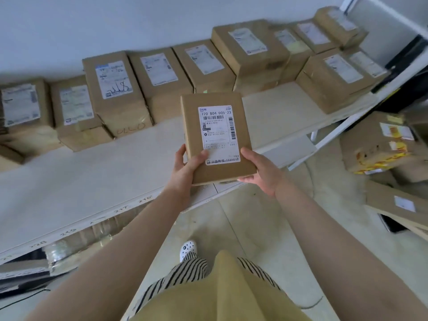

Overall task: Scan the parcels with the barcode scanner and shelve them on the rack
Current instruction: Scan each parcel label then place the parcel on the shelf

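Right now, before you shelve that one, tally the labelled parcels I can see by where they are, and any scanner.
Shelf parcels showing a label: 11
Held parcel, gripped by left hand and right hand: 1
Floor parcels showing a label: 2
Barcode scanners in view: 0
Total: 14 parcels

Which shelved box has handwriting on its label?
The tall box, third from the left in the row on the shelf: black scrawl across its label's lower part; the other labels show none.
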A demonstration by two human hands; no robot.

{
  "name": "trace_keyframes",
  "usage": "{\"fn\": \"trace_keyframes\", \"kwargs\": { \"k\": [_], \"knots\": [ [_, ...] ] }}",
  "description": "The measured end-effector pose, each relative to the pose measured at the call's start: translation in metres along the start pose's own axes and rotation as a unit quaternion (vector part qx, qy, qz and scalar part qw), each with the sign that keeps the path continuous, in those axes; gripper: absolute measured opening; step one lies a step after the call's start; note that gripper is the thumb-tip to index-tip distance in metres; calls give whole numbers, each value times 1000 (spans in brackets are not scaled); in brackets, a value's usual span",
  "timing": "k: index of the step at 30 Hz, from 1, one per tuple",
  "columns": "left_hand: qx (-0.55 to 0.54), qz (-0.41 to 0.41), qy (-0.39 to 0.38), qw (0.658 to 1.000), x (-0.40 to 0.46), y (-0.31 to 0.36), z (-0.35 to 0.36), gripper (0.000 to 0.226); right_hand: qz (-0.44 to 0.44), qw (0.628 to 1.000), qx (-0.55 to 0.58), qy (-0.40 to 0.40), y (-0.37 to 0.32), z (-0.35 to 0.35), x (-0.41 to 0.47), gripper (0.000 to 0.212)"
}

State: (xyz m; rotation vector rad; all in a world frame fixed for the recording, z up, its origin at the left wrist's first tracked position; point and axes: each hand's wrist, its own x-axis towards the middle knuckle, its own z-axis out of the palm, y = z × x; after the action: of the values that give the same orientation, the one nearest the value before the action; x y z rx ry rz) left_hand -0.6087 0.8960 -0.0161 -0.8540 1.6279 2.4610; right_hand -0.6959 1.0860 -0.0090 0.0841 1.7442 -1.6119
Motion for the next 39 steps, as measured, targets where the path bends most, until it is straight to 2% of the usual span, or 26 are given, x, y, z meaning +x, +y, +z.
{"fn": "trace_keyframes", "kwargs": {
  "k": [5, 8, 15, 16, 18, 21, 26, 29, 32, 34, 39],
  "knots": [
    [25, -19, -41, 999, 38, 11, 47, 113, 2, 999, 38, 29, -12, -52, 13, 58],
    [24, -28, -46, 998, 61, 7, 83, 103, 0, 999, 39, 37, -17, -93, 25, 53],
    [0, -20, 9, 1000, 116, -17, 193, 101, 11, 1000, 13, 17, -40, -210, 60, 75],
    [-16, -17, 23, 999, 120, -24, 210, 95, 17, 1000, 4, 10, -44, -227, 64, 72],
    [-43, -16, 45, 998, 128, -33, 243, 81, 29, 1000, -2, 0, -52, -257, 71, 52],
    [-70, -13, 66, 995, 134, -40, 280, 74, 50, 999, 1, -11, -63, -291, 74, 32],
    [-92, -1, 108, 990, 138, -37, 310, 63, 50, 997, -26, -51, -83, -316, 82, 33],
    [-100, -8, 128, 987, 147, -32, 311, 63, 60, 997, -2, -54, -89, -313, 89, 37],
    [-108, -21, 140, 984, 161, -29, 319, 60, 79, 996, 28, -18, -92, -312, 95, 34],
    [-112, -35, 139, 983, 170, -27, 327, 59, 86, 994, 49, 37, -94, -313, 98, 31],
    [-128, -57, 137, 981, 195, -27, 354, 51, 92, 966, 156, 185, -92, -312, 104, 75]
  ]
}}
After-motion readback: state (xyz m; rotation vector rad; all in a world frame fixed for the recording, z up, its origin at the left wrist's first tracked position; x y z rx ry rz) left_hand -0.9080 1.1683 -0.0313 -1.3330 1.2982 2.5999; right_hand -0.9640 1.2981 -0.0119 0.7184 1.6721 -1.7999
